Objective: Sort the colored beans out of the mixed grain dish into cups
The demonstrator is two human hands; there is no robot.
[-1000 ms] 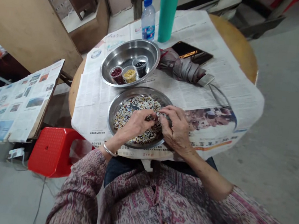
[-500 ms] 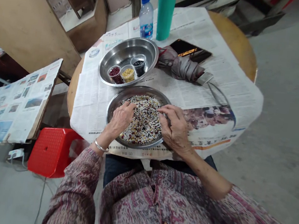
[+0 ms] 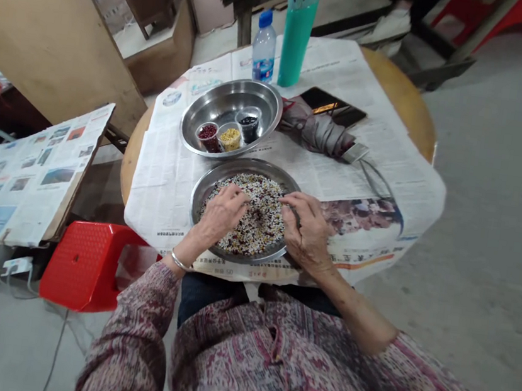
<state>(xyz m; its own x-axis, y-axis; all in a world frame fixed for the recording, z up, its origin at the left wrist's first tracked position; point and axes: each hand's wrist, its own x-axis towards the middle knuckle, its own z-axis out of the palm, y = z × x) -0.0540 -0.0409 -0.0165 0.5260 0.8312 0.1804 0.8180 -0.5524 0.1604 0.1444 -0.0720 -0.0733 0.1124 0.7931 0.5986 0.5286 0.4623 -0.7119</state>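
Observation:
A steel plate (image 3: 206,179) near the table's front edge holds a heap of mixed white, red, yellow and black beans (image 3: 259,211). My left hand (image 3: 219,216) rests on the left of the heap, fingers curled in a pinch. My right hand (image 3: 307,230) lies at the plate's right rim, fingertips pinched over the beans. What either pinch holds is too small to see. Behind the plate, a steel bowl (image 3: 216,98) carries three small cups: red beans (image 3: 208,132), yellow beans (image 3: 231,135) and black beans (image 3: 250,122).
Newspaper (image 3: 164,164) covers the round wooden table. Behind the bowl stand a water bottle (image 3: 264,47) and a teal flask (image 3: 299,26). A folded grey umbrella (image 3: 319,133) and a dark phone (image 3: 332,103) lie at the right. A red stool (image 3: 84,262) sits to the left.
My left hand went from the middle of the heap to its left side, then back a little toward the centre. My right hand stayed at the right rim. The camera tilted slightly.

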